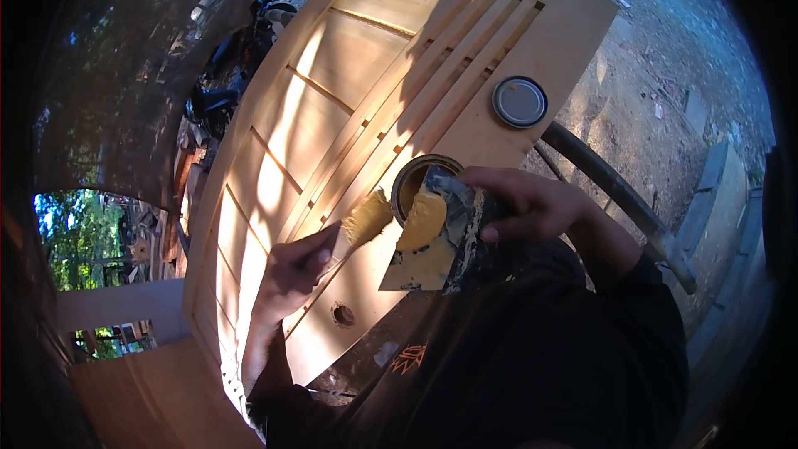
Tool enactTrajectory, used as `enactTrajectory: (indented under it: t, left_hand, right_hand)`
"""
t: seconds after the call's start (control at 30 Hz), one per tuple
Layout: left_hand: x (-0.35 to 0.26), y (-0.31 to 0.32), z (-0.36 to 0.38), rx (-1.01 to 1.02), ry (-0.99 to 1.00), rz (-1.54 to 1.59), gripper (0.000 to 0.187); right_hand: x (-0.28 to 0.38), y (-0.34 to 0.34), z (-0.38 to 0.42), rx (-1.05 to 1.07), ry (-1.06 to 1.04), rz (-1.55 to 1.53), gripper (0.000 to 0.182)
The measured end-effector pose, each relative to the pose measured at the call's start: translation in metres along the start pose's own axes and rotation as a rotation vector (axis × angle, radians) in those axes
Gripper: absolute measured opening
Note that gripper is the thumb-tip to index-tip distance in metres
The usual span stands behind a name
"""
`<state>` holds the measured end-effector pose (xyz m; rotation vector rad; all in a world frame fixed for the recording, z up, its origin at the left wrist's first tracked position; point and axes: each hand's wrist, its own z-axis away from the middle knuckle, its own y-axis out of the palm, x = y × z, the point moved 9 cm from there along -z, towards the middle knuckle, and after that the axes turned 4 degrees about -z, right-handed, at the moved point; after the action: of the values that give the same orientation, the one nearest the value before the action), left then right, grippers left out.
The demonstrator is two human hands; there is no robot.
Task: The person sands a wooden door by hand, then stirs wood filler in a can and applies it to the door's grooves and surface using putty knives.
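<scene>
My left hand (295, 274) is closed around a putty knife (366, 219) whose blade is coated with yellow putty. In my right hand (532, 204) is a dark, stained plate (457, 216), gripped at its edge, with a mound of yellow putty (422, 223) on it. The knife blade is just left of the mound, a small gap apart. Partly hidden behind the plate, an open round can (405, 187) rests on a wooden door panel (332, 58). A round metal lid (519, 101) lies on the panel beyond my right hand.
The panel has slats, grooves and a round hole (342, 314) near my body. A metal pipe (611, 191) extends beside the panel on the right. Planks (706, 199) lie on the dirt ground at the far right. A motorcycle (220, 104) stands behind the panel on the left.
</scene>
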<state>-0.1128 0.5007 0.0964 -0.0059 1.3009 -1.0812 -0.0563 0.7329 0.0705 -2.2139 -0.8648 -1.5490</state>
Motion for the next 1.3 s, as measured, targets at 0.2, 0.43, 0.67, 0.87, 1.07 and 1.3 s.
enactTrajectory:
  t: [0.2, 0.43, 0.67, 0.87, 1.07, 1.3]
  left_hand:
    - [-0.028, 0.000, 0.001, -0.021, 0.087, 0.010, 0.038]
    - [-0.010, 0.000, -0.011, -0.116, 0.081, -0.139, 0.038]
    - [-0.061, -0.003, 0.004, -0.471, 0.547, -0.347, 0.037]
    - [-0.031, 0.009, -0.011, -0.322, 0.643, -0.487, 0.045]
    - [-0.058, -0.012, -0.052, -0.320, 0.369, -0.275, 0.047]
    - [-0.161, 0.102, -0.181, 0.114, 0.338, -0.787, 0.068]
  right_hand:
    - [-0.022, 0.001, 0.004, -0.042, 0.106, -0.259, 0.057]
    - [-0.018, 0.000, 0.002, -0.027, 0.062, -0.215, 0.057]
    - [-0.031, 0.008, -0.002, -0.016, 0.137, -0.447, 0.058]
    - [-0.030, -0.003, 0.010, -0.072, 0.097, -0.493, 0.056]
    - [-0.020, -0.020, 0.041, -0.211, 0.133, -0.335, 0.055]
    - [-0.006, -0.045, 0.143, -0.677, 0.135, -0.178, 0.063]
